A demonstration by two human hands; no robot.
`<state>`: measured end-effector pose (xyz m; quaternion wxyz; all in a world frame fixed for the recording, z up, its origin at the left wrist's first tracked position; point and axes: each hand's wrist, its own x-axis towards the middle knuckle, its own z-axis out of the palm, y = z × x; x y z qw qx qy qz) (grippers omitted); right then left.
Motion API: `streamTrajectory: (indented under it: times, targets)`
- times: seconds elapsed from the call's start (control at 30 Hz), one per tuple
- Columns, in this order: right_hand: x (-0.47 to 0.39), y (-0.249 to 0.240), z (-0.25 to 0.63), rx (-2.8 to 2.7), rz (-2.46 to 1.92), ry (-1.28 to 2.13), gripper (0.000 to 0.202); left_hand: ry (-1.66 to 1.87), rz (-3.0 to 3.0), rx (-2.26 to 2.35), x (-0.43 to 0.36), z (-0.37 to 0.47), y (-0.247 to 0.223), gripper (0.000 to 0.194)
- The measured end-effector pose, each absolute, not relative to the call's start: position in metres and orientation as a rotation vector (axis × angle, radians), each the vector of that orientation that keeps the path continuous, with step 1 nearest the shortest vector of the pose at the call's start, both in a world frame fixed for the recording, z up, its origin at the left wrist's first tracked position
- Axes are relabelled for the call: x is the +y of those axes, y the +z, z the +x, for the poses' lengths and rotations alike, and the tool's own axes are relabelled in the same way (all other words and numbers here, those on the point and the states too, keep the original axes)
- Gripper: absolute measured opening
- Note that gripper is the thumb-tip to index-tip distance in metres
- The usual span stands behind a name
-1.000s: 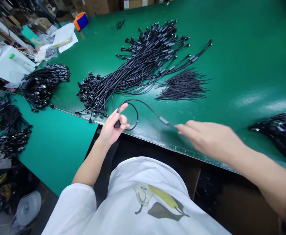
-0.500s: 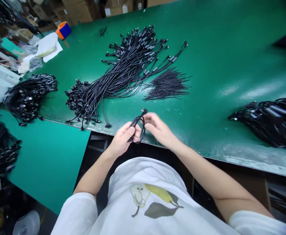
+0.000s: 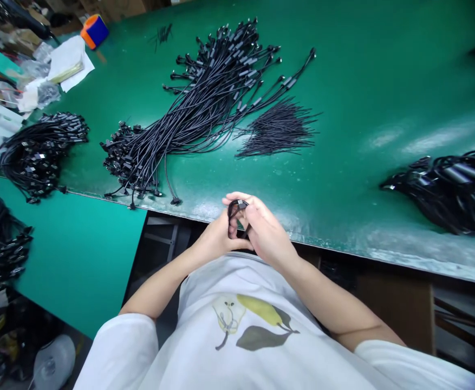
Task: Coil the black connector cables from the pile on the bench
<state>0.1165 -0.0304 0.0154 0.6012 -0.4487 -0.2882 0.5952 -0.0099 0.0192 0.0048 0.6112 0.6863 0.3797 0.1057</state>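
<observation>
A coiled black cable (image 3: 231,211) with a small metal-tipped plug is held between both hands, close to my body at the table's front edge. My left hand (image 3: 220,234) grips the coil from the left. My right hand (image 3: 268,230) closes on it from the right, thumb and fingers near the plug. Part of the coil is hidden by the fingers. Beyond the hands lies a large bundle of black cables (image 3: 199,116) with plugs at both ends. To its right is a pile of short black ties (image 3: 280,129).
Coiled cables (image 3: 42,154) lie at the left, with more cables (image 3: 4,238) on the lower green surface (image 3: 86,254). A bagged cable bundle (image 3: 452,189) sits at the right. An orange and blue tape roll (image 3: 95,31) and papers (image 3: 70,60) are at the back left.
My hands have drawn nearer each other and slightly toward my body. The right hand, looser around the coil before, now closes on it near the plug. The view has shifted slightly.
</observation>
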Motion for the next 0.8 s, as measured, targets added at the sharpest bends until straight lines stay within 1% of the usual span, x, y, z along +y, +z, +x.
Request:
streamTrajectory:
  times: [0.07, 0.13, 0.23, 0.3, 0.33, 0.4, 0.47, 0.57, 0.63, 0.73, 0.8]
  targets:
    - [-0.03, 0.013, 0.114, -0.6, -1.01, 1.347, 0.038, 0.19, 1.746, 0.996, 0.017, -0.007, 0.006, 0.07]
    - [-0.026, 0.015, 0.112, -0.55, -0.965, 1.262, 0.036, 0.206, 1.856, 1.031, 0.012, -0.003, 0.003, 0.053]
    - [-0.016, 0.022, 0.112, -0.542, -0.865, 1.192, 0.04, 0.388, 1.96, 0.951, 0.007, 0.0, -0.005, 0.024]
    - [-0.008, 0.028, 0.115, -0.513, -0.835, 1.211, 0.046, 0.514, 1.943, 0.884, 0.007, 0.001, -0.008, 0.012]
    - [-0.004, 0.03, 0.117, -0.488, -0.836, 1.23, 0.049, 0.53, 1.9, 0.864, 0.008, 0.001, -0.009, 0.01]
    - [0.001, 0.034, 0.12, -0.444, -0.844, 1.283, 0.056, 0.453, 1.766, 0.844, 0.012, 0.001, -0.006, 0.01]
    - [0.003, 0.035, 0.124, -0.429, -0.835, 1.347, 0.064, 0.317, 1.628, 0.838, 0.015, 0.001, -0.003, 0.014]
    - [0.004, 0.03, 0.13, -0.42, -0.802, 1.419, 0.073, 0.201, 1.569, 0.831, 0.02, 0.0, 0.003, 0.017]
    - [0.005, 0.026, 0.132, -0.395, -0.814, 1.453, 0.073, 0.197, 1.56, 0.8, 0.022, 0.0, 0.004, 0.022]
    - [0.007, 0.019, 0.133, -0.328, -0.86, 1.516, 0.067, 0.223, 1.466, 0.736, 0.022, 0.001, 0.004, 0.039]
    - [0.009, 0.014, 0.138, -0.332, -0.915, 1.525, 0.065, 0.217, 1.411, 0.733, 0.022, 0.0, 0.001, 0.042]
